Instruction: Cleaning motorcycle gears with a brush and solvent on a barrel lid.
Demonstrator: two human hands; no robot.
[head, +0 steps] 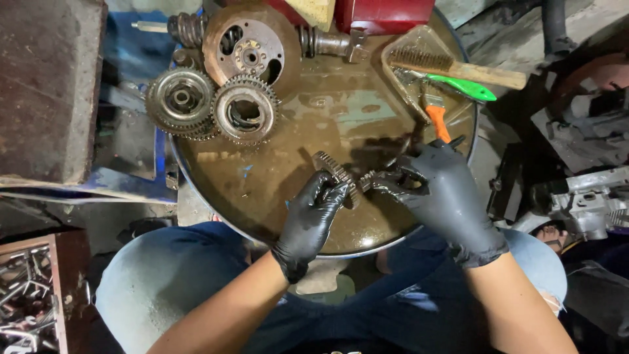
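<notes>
Both my hands wear black gloves and work over a round drum top filmed with brown oily liquid. My left hand grips a small toothed gear on a shaft, tilted above the liquid. My right hand pinches the other end of that part, and a tool with an orange handle sticks up from behind its fingers. Whether the right hand also holds that tool is unclear.
Two toothed gears and a rusty round plate lie at the drum's far left. A wooden wire brush and a green-handled tool rest at the far right. A tray of metal parts stands lower left; machinery crowds the right.
</notes>
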